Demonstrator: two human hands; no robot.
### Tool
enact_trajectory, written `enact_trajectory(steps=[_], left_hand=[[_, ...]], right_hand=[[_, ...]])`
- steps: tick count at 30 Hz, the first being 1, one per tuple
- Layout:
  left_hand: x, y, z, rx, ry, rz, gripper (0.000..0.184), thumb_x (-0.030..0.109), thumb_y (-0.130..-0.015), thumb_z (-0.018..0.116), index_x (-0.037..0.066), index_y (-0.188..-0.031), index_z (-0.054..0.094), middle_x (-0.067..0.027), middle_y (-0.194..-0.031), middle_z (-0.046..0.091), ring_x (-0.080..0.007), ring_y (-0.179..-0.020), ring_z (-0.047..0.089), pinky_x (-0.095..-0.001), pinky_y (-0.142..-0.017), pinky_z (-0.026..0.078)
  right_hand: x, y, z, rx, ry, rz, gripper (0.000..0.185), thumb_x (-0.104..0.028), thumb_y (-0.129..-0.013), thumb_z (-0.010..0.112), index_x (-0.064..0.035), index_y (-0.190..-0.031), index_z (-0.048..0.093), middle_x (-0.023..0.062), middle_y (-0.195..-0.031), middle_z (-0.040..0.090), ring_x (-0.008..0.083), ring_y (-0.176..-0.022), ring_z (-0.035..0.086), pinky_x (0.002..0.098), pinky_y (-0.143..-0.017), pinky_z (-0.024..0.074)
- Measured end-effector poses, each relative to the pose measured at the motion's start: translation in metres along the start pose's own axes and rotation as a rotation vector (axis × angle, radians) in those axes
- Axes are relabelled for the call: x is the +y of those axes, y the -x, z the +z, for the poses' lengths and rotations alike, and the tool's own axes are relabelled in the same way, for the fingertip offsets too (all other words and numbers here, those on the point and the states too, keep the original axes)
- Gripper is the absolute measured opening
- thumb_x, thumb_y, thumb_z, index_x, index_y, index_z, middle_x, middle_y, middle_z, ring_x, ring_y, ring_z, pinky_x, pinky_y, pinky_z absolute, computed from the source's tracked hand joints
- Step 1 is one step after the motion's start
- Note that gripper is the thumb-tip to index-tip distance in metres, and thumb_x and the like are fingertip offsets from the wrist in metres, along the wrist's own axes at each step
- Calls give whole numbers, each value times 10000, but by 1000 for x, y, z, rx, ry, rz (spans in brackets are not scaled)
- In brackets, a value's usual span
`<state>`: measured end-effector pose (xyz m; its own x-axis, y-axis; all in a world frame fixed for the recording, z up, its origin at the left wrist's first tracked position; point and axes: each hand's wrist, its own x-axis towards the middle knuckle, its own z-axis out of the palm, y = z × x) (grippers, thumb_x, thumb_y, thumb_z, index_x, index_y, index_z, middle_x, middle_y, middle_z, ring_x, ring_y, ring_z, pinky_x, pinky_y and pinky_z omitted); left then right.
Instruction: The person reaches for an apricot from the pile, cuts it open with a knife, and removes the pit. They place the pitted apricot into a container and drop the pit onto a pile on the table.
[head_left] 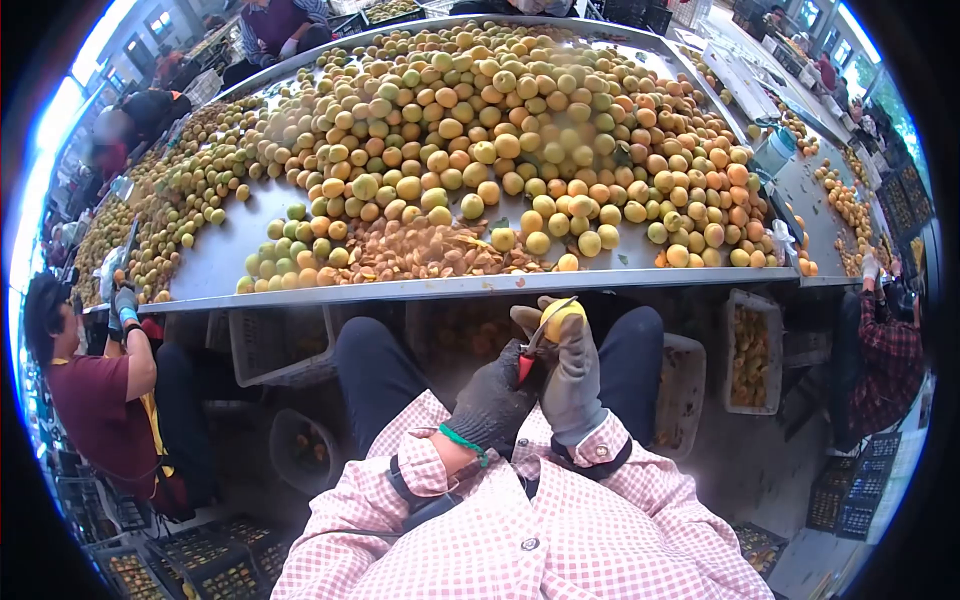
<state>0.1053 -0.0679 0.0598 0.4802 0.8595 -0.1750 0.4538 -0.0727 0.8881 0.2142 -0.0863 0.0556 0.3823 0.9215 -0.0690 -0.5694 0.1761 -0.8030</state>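
Observation:
My left hand point(490, 405), in a dark knitted glove with a green band at the wrist, is closed around the red handle of a small knife point(526, 366). The knife's thin curved blade reaches up against a yellow apricot point(567, 322). In a grey glove, my right hand point(572, 385) grips that apricot between thumb and fingers. Both hands are close together above my lap, just short of the table edge. Beyond them, a heap of orange-brown pits and scraps point(425, 250) lies on the metal table point(400, 288), with a large pile of whole apricots point(450, 130) behind.
Below the table stand a white crate point(280, 345), a round bucket point(300, 450) and a crate of fruit pieces point(752, 350). One person point(100, 370) works at my left, another point(880, 350) at far right. Black crates point(220, 560) are stacked at lower left.

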Motion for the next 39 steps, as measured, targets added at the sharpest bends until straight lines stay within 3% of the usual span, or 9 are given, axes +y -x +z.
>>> enact_trajectory(steps=[7,11,19,22,24,27,30,33,39], left_hand=[[-56,-5,3,20,-205,61,319,316,-862,606,85,-1067,525,-206,-830,648,-428,-789,622,-456,-653,486],[-83,4,8,51,38,53,295,278,-853,623,75,-1053,544,-177,-849,656,-385,-815,638,-430,-682,498],[-10,-17,-25,14,243,134,333,200,-817,695,58,-1074,539,-116,-932,669,-264,-870,658,-355,-761,499],[-4,-23,-27,-45,268,184,453,239,-790,737,73,-1143,506,-113,-964,661,-230,-896,648,-340,-784,492],[-3,-23,-26,-68,250,218,531,262,-769,764,80,-1182,484,-114,-988,655,-215,-912,641,-332,-799,489],[1,-23,-26,-78,220,188,656,295,-718,805,92,-1230,448,-125,-1043,641,-243,-955,639,-337,-831,487],[2,-25,-32,-67,95,258,718,312,-697,816,101,-1256,419,-139,-1081,625,-293,-985,637,-355,-840,493],[1,-27,-35,-131,49,286,740,337,-686,819,108,-1260,413,-147,-1114,607,-339,-1016,621,-382,-835,501],[-1,-23,-33,-116,36,380,806,395,-647,830,124,-1273,401,-145,-1150,590,-359,-992,623,-402,-809,511]], right_hand=[[20,-12,-31,36,-268,111,408,-376,-1007,371,-50,-1226,480,92,-1095,605,103,-932,564,224,-830,453],[-7,-17,-62,-86,-258,229,337,-249,-956,517,-85,-1251,506,73,-1069,579,109,-841,538,226,-708,438],[-17,-16,-52,-150,-347,547,392,-395,-961,428,-50,-1094,560,96,-963,625,132,-685,561,192,-484,399],[-17,-15,-50,-49,-294,646,364,-372,-982,397,-63,-1050,576,97,-899,618,122,-682,560,209,-536,432],[-7,-12,-33,122,-159,574,410,-401,-997,332,-47,-980,537,92,-940,614,167,-683,594,259,-605,500],[10,-6,-37,-74,847,-73,120,-102,-906,536,-70,-1021,523,58,-943,603,150,-835,590,249,-768,482],[-6,0,-32,-241,1047,-187,285,26,-822,577,-68,-1084,520,69,-991,586,152,-889,576,260,-806,470],[10,-4,-41,-358,799,-192,264,-196,-1007,344,-22,-1142,490,100,-979,562,221,-880,573,302,-809,470],[-8,-2,-32,-290,413,150,410,-373,-989,400,-8,-1152,492,99,-1085,576,201,-978,565,330,-838,466]])
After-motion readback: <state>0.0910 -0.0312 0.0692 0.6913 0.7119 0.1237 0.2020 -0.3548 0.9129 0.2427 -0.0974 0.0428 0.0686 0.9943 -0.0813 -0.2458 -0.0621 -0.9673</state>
